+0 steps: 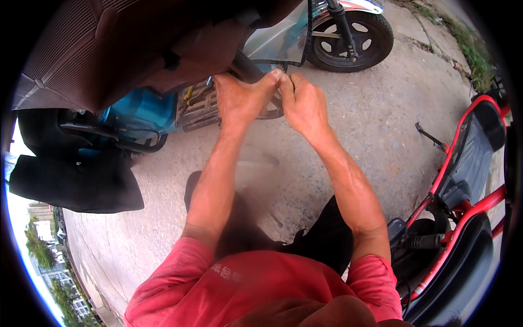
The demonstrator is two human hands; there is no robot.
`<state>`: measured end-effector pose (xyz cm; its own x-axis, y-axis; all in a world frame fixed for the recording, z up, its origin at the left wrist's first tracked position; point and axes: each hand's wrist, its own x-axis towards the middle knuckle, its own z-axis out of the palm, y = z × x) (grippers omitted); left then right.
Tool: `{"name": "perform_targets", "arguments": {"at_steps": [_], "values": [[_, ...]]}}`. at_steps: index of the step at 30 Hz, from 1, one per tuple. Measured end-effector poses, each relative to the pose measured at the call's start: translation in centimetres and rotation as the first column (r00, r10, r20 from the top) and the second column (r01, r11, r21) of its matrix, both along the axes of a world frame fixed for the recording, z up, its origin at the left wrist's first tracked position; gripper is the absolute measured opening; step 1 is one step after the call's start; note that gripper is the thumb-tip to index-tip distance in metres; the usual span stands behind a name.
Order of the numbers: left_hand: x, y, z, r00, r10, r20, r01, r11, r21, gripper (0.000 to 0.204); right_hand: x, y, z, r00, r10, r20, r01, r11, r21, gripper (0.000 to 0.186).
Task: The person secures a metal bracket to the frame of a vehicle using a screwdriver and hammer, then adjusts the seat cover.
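Observation:
My left hand and my right hand meet in front of me at the side of a parked blue vehicle. Their thumbs and fingertips press together, both closed in a pinch. What lies between them is too small to make out. Just beyond the fingertips hangs a clear plastic sheet with black edging, its lower edge close to my fingers. A dark tube runs behind my left hand, partly hidden by it. Above my left wrist spreads a brown cover, draped over the vehicle.
Under the cover are a blue body panel and a slatted footboard. Black flaps hang at the left. A spoked front wheel stands at the back. On the right is a red-framed two-wheeler. The concrete ground lies between.

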<state>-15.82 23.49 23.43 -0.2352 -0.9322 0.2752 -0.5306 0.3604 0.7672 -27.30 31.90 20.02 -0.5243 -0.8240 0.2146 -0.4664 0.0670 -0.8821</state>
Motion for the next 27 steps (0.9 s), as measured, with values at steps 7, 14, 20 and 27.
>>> {"name": "perform_targets", "arguments": {"at_steps": [7, 14, 20, 27], "values": [[0.0, 0.1, 0.2, 0.999, -0.033, -0.010, 0.033, 0.999, 0.028, 0.091, -0.5, 1.1, 0.6, 0.987, 0.133, -0.095, -0.136, 0.990, -0.026, 0.036], [-0.1, 0.2, 0.8, 0.997, -0.075, -0.027, 0.077, 0.993, 0.086, 0.094, -1.3, 0.3, -2.4, 0.969, 0.048, 0.241, -0.026, 0.995, -0.095, 0.031], [0.2, -0.7, -0.8, 1.000, -0.002, 0.009, 0.003, 0.999, -0.055, 0.095, -3.7, -7.5, -2.3, 0.848, 0.126, 0.515, -0.005, 0.973, -0.230, 0.022], [0.0, -1.0, -2.1, 0.999, -0.013, -0.042, 0.005, 0.982, -0.189, 0.071, -1.8, -11.3, -3.0, 0.579, 0.343, 0.740, 0.016, 0.903, -0.430, 0.017]]}}
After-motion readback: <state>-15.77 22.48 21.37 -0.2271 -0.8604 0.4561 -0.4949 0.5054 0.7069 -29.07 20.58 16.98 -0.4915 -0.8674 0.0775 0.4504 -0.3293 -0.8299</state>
